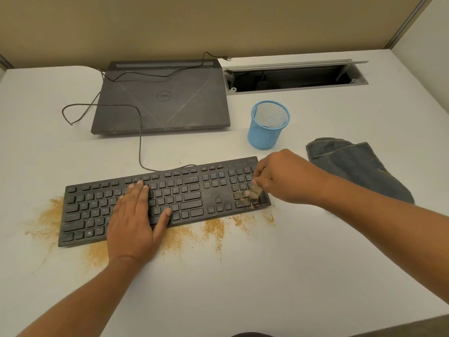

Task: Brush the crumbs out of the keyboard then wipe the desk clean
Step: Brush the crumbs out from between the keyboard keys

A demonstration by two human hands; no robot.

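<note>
Keyboard under hands: left hand spread flat, right hand pinching probable brush.

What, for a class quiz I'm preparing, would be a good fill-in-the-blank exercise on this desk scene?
1. The left hand rests flat on the ____.
2. The right hand holds a small ____ over the number pad.
3. The laptop lid is ____.
4. The mesh cup is coloured ____.
Missing words: keyboard; brush; closed; blue.
</note>
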